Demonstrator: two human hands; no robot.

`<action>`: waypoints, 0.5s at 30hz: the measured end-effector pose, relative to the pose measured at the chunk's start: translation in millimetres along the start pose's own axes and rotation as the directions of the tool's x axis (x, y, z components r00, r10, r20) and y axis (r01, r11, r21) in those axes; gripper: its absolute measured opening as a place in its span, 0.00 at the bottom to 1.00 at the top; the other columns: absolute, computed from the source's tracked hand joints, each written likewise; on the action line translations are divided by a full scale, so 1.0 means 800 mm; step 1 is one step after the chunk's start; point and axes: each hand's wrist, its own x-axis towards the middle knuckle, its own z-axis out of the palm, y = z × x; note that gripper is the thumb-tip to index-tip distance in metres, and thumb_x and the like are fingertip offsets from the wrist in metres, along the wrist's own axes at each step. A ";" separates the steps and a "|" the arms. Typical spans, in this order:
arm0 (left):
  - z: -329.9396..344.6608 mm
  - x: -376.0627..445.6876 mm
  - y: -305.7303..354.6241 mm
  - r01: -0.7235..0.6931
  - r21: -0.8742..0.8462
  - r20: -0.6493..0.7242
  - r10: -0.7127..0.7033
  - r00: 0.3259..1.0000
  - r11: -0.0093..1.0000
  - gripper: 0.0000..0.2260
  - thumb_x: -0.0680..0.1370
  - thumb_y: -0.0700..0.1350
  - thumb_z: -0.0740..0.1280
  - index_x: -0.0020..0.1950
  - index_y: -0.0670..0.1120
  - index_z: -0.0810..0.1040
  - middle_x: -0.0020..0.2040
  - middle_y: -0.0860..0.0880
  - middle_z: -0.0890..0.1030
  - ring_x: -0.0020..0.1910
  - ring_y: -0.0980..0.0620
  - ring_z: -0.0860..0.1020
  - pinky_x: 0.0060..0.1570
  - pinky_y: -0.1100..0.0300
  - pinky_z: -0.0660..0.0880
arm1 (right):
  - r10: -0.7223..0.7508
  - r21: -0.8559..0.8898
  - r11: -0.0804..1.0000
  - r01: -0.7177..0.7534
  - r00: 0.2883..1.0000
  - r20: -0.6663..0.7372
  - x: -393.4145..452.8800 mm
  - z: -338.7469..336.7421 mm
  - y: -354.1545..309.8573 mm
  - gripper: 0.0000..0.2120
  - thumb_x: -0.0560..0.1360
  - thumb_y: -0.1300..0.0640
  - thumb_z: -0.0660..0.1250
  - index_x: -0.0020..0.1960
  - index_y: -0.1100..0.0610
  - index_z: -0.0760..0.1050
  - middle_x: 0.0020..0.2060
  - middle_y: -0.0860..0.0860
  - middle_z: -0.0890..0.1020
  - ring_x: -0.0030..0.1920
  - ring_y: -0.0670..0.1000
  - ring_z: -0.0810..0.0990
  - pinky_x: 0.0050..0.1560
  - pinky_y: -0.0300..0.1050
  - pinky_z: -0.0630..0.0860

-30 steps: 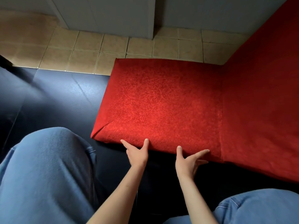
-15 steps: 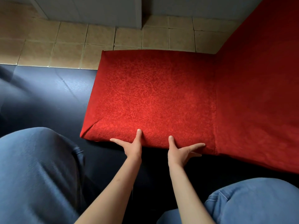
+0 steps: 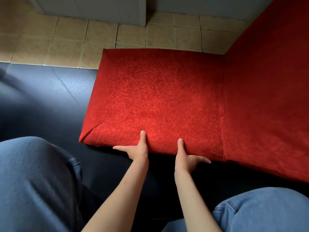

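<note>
A: Risk check on the red cushion (image 3: 158, 101). It lies flat on the dark mat (image 3: 50, 101), with its far edge past the mat's far border, over the tiled floor (image 3: 66, 41).

B: Hands?

A: Both are on the cushion's near edge, above the mat. Left hand (image 3: 138, 150) has the thumb flat on top and fingers (image 3: 118, 148) spread, forefinger stretched along the edge. Right hand (image 3: 187, 159) mirrors it. The remaining fingers are hidden, so I cannot tell if any are tucked underneath.

B: Failure modes?

A: Four, my read:
1. Narrow hold. The hands sit close together mid-edge. On a lift, both ends likely sag toward the mat and the fold goes crooked.
2. Thumbs only press. The cover looks slick, so it may slide and bunch over the filling instead of the cushion moving.
3. The corner tuck (image 3: 90, 133) at the left end is unheld. Any drag across the mat could pull it open.
4. The seam (image 3: 223, 114) ties the cushion to the bigger red panel (image 3: 267, 97) on the right side of the mat. Its weight would hinge there and twist the load.

B: Anything else?

A: A push away sends more of the cushion off the mat onto the tiles. The knee (image 3: 33, 173) over the mat's left side also limits room to swing that end back.

B: Fix?

A: Widen the hands and get fingers under before lifting.
</note>
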 end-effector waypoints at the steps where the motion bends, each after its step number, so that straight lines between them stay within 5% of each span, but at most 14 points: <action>1: 0.000 0.000 0.000 -0.001 -0.007 0.003 0.001 1.000 1.000 0.58 0.69 0.55 0.76 0.76 0.52 0.30 0.74 0.37 0.64 0.71 0.40 0.66 0.71 0.51 0.60 | 0.024 0.019 1.000 -0.024 1.000 0.001 0.000 0.000 0.000 0.63 0.68 0.44 0.76 0.74 0.59 0.26 0.71 0.63 0.67 0.67 0.60 0.72 0.65 0.44 0.65; 5: -0.003 0.007 -0.002 -0.003 -0.037 0.020 0.004 1.000 0.999 0.59 0.68 0.55 0.78 0.76 0.54 0.30 0.75 0.39 0.64 0.72 0.42 0.66 0.71 0.50 0.60 | 0.070 0.126 0.989 -0.071 0.997 0.010 0.001 0.007 -0.004 0.65 0.66 0.45 0.77 0.74 0.57 0.24 0.69 0.60 0.69 0.66 0.58 0.72 0.58 0.41 0.63; 15: -0.014 0.026 -0.001 0.004 -0.085 0.077 0.003 0.997 0.996 0.66 0.61 0.52 0.82 0.75 0.58 0.28 0.71 0.43 0.68 0.67 0.45 0.72 0.68 0.43 0.69 | 0.098 0.174 0.981 -0.088 0.994 -0.051 0.006 0.017 -0.005 0.67 0.62 0.48 0.80 0.76 0.56 0.28 0.72 0.57 0.65 0.68 0.58 0.70 0.67 0.47 0.65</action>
